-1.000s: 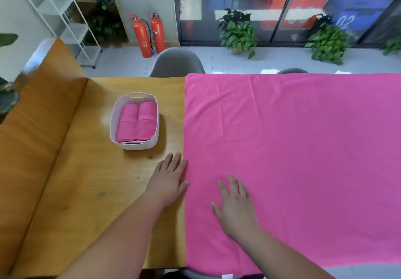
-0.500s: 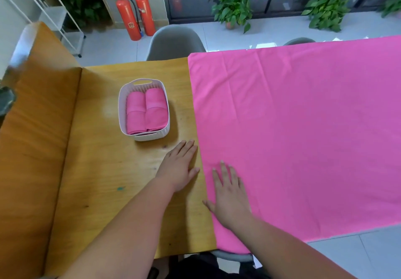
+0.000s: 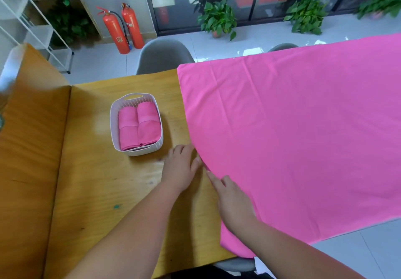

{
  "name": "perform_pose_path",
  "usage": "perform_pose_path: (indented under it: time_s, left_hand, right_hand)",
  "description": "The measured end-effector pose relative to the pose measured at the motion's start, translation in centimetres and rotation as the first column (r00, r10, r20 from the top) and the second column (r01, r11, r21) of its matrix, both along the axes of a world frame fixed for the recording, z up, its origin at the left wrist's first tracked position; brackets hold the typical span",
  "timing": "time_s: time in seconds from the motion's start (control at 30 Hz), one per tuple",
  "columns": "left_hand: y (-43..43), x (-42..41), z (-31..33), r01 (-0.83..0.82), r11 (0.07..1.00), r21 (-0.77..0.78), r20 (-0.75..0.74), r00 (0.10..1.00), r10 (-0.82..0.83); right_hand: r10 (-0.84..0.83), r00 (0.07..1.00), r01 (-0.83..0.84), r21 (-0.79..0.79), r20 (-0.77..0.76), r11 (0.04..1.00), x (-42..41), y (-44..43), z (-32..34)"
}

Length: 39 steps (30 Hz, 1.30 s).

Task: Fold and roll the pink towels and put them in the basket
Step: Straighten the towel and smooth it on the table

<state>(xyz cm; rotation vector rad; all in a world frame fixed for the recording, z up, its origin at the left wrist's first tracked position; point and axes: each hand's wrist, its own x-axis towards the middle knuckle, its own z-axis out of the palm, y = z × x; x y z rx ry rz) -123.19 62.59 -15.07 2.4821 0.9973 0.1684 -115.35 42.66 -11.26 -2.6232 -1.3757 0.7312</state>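
Hands at towel's left edge

Found pink towel spread flat over the right part of wooden table, with its near corner over the table's front edge. Saw left hand on bare wood just beside the towel's left edge, fingers bent and close together, thumb touching the hem. Could not tell whether those fingers pinched any cloth; too blurred there. Noted right hand at the same edge, nearer the body, forefinger straight and laid along the hem, remaining fingers mostly covered by cloth. Could not tell its grip either. Spotted white basket on the table to the left, apart from the spread towel, holding two rolled towels side by side.
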Motion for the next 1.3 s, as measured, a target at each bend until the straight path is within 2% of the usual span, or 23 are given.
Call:
perform_pose_path:
  time_s: [0.07,0.13,0.2,0.33,0.47,0.63,0.87,1.03,1.3]
  left_hand:
    - [0.9,2.4,0.6,-0.094,0.984,-0.149,0.06,0.993,0.104]
    - [2.0,5.1,1.4,-0.182,0.941,-0.284,0.059,0.977,0.207]
    - [3.2,7.7,2.3,-0.248,0.903,-0.35,0.024,0.962,0.273]
    - [4.7,10.8,4.0,-0.286,0.874,-0.394,-0.006,0.951,0.309]
    - [5.7,11.0,3.9,-0.318,0.805,-0.501,-0.006,0.931,0.365]
    - [5.7,8.3,4.0,-0.3,0.748,-0.591,0.029,0.92,0.391]
    - [6.5,5.3,4.8,-0.353,0.724,-0.592,0.051,0.881,0.471]
    - [5.0,8.2,9.3,-0.261,0.701,-0.664,0.129,0.883,0.451]
    - [2.2,15.4,15.4,-0.138,0.766,-0.628,0.198,0.923,0.329]
  right_hand:
    - [-0.021,0.999,0.021,-0.007,-0.04,1.0,0.5,0.0,1.3]
    - [-0.062,0.997,0.061,-0.017,-0.054,0.998,0.9,0.0,2.5]
    - [-0.094,0.994,0.094,-0.006,-0.051,0.996,1.2,0.0,3.5]
    - [-0.154,0.988,0.154,0.062,-0.005,0.986,1.9,-0.4,4.9]
    - [-0.199,0.978,0.202,0.054,-0.064,0.978,2.5,-0.7,4.6]
    - [-0.104,0.977,0.102,-0.018,-0.185,0.995,0.7,-0.8,4.2]
    - [-0.002,0.958,-0.001,-0.01,-0.288,1.0,-1.3,-0.9,6.2]
    - [-0.009,0.984,0.017,0.046,-0.179,0.999,0.9,-2.3,9.5]
    - [-0.036,0.999,0.031,0.116,0.039,0.993,6.8,-6.0,15.8]
